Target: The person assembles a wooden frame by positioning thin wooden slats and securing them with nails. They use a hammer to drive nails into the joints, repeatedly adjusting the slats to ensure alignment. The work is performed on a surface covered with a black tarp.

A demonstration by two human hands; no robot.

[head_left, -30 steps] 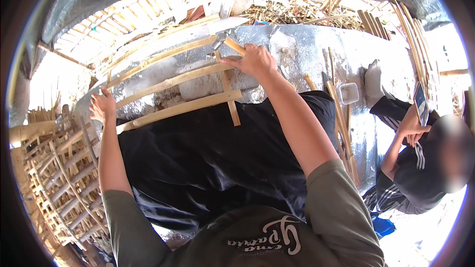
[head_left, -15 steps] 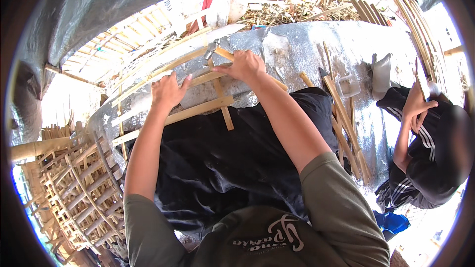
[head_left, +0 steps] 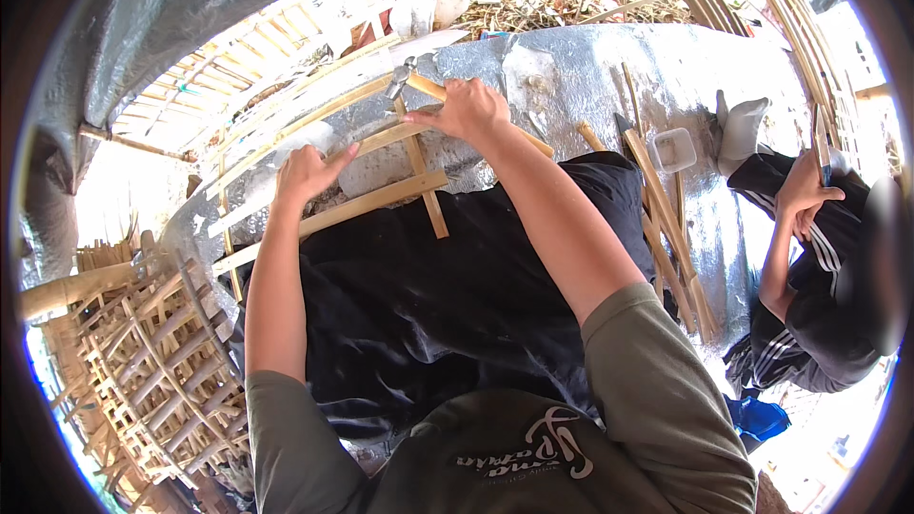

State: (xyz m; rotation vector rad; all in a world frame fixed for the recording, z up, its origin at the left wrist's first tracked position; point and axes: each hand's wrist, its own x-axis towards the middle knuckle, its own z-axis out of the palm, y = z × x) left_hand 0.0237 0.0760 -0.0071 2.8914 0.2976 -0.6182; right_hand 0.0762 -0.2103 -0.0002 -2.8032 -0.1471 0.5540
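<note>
We find the right hand [head_left: 476, 109] wrapped round the handle of the hammer [head_left: 426, 86], thumb stretched out toward the slats; the left hand [head_left: 307, 174] lies over the middle slat, thumb spread from the fingers, and we cannot tell whether it grips or merely steadies. The frame [head_left: 376, 204] lies ahead of the person, partly over the black cloth [head_left: 457, 324] and partly over the silver sheet [head_left: 609, 57]. As to progress, we note at least three slats laid lengthwise across two crosspieces, one near each end. We judge the layout largely done and the fastening at the right-hand crosspiece [head_left: 419, 164] the likelier part outstanding; nails, if any, are too small to confirm. The hammer's head is above that crosspiece's far end; contact cannot be established. Farther right we record loose sticks [head_left: 681, 247], a clear tub [head_left: 673, 150] and a seated co-worker [head_left: 809, 266]; at left, a slatted rack [head_left: 157, 362].
</note>
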